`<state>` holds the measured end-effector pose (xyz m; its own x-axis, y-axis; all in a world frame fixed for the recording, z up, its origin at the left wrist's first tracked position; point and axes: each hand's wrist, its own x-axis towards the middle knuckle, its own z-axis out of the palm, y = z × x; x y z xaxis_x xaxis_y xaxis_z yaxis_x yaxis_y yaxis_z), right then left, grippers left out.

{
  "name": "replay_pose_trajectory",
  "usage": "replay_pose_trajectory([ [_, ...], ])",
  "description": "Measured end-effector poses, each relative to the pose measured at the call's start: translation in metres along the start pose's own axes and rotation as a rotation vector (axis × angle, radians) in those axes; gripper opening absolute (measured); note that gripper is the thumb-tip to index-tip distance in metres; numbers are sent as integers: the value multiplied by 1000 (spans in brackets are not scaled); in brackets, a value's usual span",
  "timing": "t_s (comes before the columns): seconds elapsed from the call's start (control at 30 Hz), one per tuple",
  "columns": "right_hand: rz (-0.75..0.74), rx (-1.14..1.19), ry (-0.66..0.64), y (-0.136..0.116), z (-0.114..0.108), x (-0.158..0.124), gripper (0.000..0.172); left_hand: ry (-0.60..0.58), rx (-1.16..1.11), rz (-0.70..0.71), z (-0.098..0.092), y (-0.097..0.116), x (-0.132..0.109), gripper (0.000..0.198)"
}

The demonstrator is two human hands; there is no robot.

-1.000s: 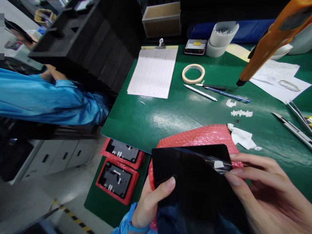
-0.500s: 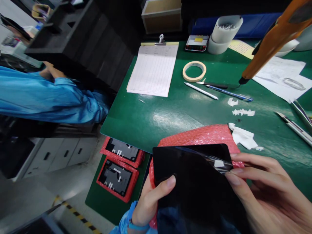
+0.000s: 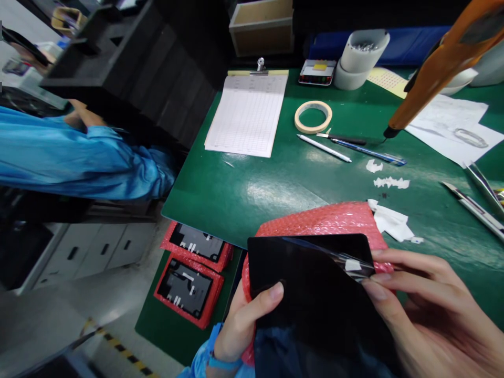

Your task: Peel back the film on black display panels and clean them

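A black glossy screen panel (image 3: 315, 299) lies on a red bubble-wrap sheet (image 3: 323, 220) at the near edge of the green mat (image 3: 252, 194). My left hand (image 3: 246, 325) grips the panel's left edge, thumb on top. My right hand (image 3: 429, 310) pinches a clear protective film (image 3: 346, 257) with a white tab (image 3: 353, 265) at the panel's upper right corner; the film is lifted partly off the glass.
On the mat lie a clipboard (image 3: 248, 113), a tape roll (image 3: 313, 116), pens (image 3: 346, 144), white paper scraps (image 3: 389, 220), metal blades (image 3: 472, 205) and white cups (image 3: 360, 58). An orange tool (image 3: 437, 63) hangs above. Two red-wrapped panels (image 3: 189, 268) sit low left. A person in a blue sleeve (image 3: 79, 157) stands left.
Almost nothing has changed; both hands keep their hold on the panel and film, and my view has shifted only slightly.
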<state>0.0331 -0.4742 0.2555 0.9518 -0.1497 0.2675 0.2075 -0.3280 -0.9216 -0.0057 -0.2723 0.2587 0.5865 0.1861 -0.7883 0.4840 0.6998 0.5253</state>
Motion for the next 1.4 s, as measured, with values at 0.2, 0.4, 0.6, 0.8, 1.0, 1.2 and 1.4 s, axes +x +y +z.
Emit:
replay_pose_trajectory([
  [0.2, -71, -159, -40, -3, -4, 1, 12, 14, 0, 37, -1, 0, 4, 85],
  [0.4, -110, -178, -40, 0, -4, 0, 9, -28, -3, -14, 0, 3, 6, 63],
  [0.6, -34, -72, -8, 15, -9, -6, 36, -71, -33, -66, -2, 2, 9, 61],
  [0.8, -47, -86, 3, 16, -7, 1, 30, -123, -24, -63, -3, 2, 14, 62],
  [1.0, -41, -94, 43, 14, 13, 9, 11, -131, -32, -6, -2, 0, 19, 60],
  [1.2, 69, -34, 67, 25, 20, 8, 10, -152, 26, 2, -9, -5, 25, 72],
  [1.4, 68, -62, 41, 34, 19, 14, 16, -155, 88, 71, -17, -13, 32, 90],
])
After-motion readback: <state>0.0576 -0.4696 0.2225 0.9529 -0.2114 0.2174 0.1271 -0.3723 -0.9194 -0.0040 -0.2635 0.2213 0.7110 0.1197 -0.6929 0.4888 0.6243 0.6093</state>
